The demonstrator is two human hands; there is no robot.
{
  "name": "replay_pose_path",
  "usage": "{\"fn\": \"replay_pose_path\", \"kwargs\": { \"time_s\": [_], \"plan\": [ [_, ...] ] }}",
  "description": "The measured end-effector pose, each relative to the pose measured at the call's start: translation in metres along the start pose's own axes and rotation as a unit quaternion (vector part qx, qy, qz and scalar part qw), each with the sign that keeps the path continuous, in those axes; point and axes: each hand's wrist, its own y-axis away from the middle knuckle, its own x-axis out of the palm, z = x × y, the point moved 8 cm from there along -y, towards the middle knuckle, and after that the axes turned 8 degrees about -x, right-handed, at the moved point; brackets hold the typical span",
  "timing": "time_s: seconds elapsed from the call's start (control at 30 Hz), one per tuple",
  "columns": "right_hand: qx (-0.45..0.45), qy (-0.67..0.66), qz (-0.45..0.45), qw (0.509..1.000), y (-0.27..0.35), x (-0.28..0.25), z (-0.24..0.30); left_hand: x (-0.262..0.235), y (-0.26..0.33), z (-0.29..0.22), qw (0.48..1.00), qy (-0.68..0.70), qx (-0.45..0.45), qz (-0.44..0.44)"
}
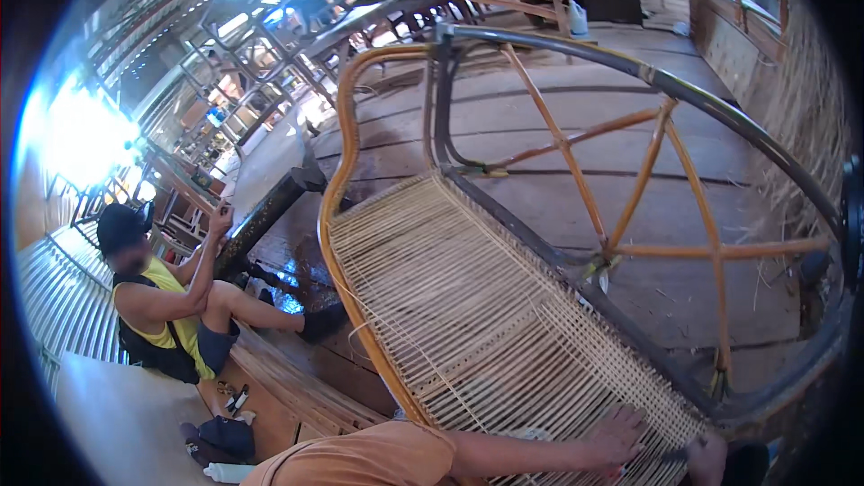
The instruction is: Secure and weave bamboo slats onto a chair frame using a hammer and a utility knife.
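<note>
Your left hand [616,436] lies flat with fingers spread on the woven cane panel [486,306] of the rattan chair frame [576,171] before you, while your right hand [706,457], at the panel's lower edge, is too cropped to tell its grip, and another person [171,297] sits well to your left

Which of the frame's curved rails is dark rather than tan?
The outer hoop arching over the top and right side is dark, almost black. The left side rail beside the woven cane panel and the crossing spokes are tan rattan.

R hand [706,459] partly cut off
</note>
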Motion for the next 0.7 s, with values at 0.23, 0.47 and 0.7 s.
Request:
{"fn": "replay_pose_path", "kwargs": {
  "time_s": [0.23, 0.47, 0.7],
  "plan": [
    [-0.186, -0.069, -0.112, 0.974, 0.003, -0.024, 0.038, 0.006, -0.003, 0.006, 0.991, 0.002, -0.039, 0.127],
    [-0.07, -0.014, -0.114, 0.991, 0.016, -0.037, 0.02, 0.015, 0.009, -0.01, 0.988, -0.105, 0.068, 0.093],
    [-0.078, -0.01, -0.224, 0.971, 0.019, -0.051, 0.023, 0.006, -0.001, -0.009, 0.992, -0.087, 0.042, 0.082]
  ]
}}
